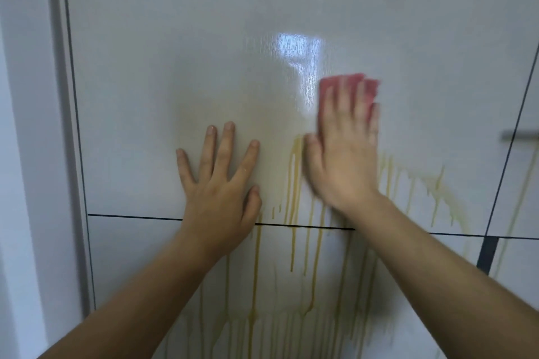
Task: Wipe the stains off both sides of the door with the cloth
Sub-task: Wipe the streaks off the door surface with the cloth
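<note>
Text on the door (204,38): nothing to read, just glossy pale panel.
Text on the cloth (348,86): nothing legible, and it's blurred.
Brands, numbers, signs: none readable anywhere in view.

The door (180,38) has a smooth, glossy white surface which reflects light. The stains (294,183) look like wet, yellowish liquid streaks. The pink cloth (369,90) looks soft and matt. The handle (520,135) seems brushed metal.
</note>
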`<state>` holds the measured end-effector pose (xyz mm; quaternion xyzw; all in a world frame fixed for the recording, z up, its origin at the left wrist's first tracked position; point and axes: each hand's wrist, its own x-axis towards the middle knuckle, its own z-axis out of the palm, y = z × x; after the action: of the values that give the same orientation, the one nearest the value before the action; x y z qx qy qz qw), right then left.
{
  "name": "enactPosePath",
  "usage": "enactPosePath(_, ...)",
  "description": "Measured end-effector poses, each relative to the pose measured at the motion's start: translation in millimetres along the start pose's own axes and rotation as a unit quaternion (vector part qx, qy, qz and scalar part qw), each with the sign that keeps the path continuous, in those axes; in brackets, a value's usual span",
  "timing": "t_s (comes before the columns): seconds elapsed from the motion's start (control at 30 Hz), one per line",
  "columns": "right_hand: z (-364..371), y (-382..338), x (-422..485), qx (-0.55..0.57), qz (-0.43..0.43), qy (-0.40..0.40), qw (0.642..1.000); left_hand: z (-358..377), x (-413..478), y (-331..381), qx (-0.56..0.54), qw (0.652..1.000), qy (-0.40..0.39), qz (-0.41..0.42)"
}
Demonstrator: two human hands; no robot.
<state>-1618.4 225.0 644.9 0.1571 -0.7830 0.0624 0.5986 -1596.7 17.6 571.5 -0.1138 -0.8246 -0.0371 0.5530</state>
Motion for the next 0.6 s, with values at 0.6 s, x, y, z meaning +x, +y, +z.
enactPosePath(0.6,25,-17,-71,-0.043,-0.276,-0.079,0.957,1,-10,-25,-0.127,0.990,0.004,0.056)
